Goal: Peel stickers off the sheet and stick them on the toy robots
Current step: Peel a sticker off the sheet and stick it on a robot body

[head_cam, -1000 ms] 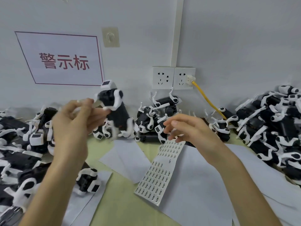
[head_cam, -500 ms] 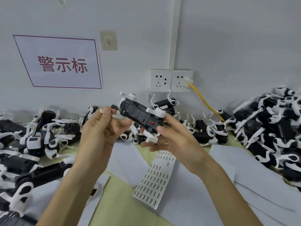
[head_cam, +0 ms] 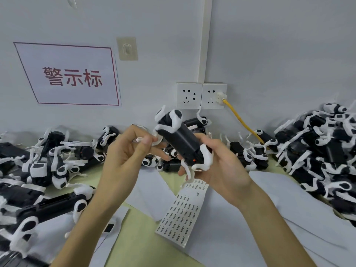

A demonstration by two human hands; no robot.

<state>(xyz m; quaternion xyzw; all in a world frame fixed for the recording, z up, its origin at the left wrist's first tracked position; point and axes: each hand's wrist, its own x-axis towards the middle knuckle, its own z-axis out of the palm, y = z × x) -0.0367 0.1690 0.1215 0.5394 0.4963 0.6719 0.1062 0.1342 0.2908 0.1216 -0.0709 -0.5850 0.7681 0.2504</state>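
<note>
A black toy robot with white legs (head_cam: 181, 140) is held up over the table, tilted with its far end up and to the left. My right hand (head_cam: 217, 166) grips its near end from below, fingers curled round the body. My left hand (head_cam: 129, 151) pinches one of its white legs between thumb and fingers at the robot's left side. The sticker sheet (head_cam: 183, 211), a white strip with rows of small dark labels, lies on the table below my hands.
Piles of black-and-white toy robots line the left side (head_cam: 38, 170), the back (head_cam: 240, 149) and the right side (head_cam: 327, 151). White paper sheets (head_cam: 289, 218) cover the yellow-green table (head_cam: 142, 245). A yellow cable (head_cam: 242, 122) runs from the wall socket (head_cam: 213, 95).
My left hand lifted a robot from the left, and my right hand rose off the sticker sheet and took hold of it. The robot has since turned more upright between both hands.
</note>
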